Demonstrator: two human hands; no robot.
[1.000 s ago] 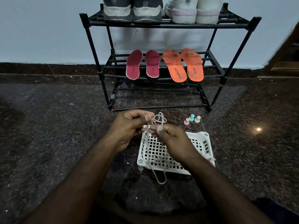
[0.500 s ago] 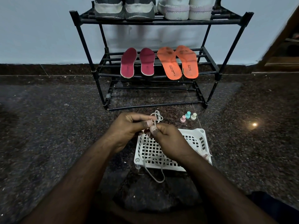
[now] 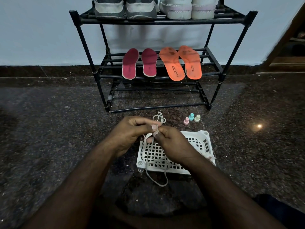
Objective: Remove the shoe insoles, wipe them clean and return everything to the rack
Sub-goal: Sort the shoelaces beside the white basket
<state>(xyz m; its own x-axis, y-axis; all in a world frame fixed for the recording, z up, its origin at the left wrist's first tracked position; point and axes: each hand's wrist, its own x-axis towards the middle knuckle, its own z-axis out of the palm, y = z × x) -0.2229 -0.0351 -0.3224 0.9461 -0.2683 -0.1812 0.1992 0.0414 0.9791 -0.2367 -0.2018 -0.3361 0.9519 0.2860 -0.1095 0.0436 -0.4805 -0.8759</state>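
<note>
On the rack's (image 3: 162, 22) middle shelf, red insoles (image 3: 139, 64) and orange insoles (image 3: 180, 63) lie lengthwise front-to-back, heels forward; the orange pair's print is unreadable. Before the rack, left hand (image 3: 130, 132) and right hand (image 3: 173, 144) pinch a grey shoelace (image 3: 156, 177) over a white basket (image 3: 203, 139).

Left hand (image 3: 130, 133) and right hand (image 3: 173, 142) meet above a white basket (image 3: 203, 141) on the dark floor (image 3: 49, 129), both pinching a pale shoelace (image 3: 159, 119); its loops stick up above the fingertips, the rest hangs over the basket's near rim. Three small pegs (image 3: 191, 118), pink, blue, cream, stand beside the basket. Black rack (image 3: 237, 47) behind: maroon insoles (image 3: 140, 63) and orange insoles (image 3: 181, 63) on middle shelf, grey shoes (image 3: 125, 9) and white shoes (image 3: 188, 9) on top.
</note>
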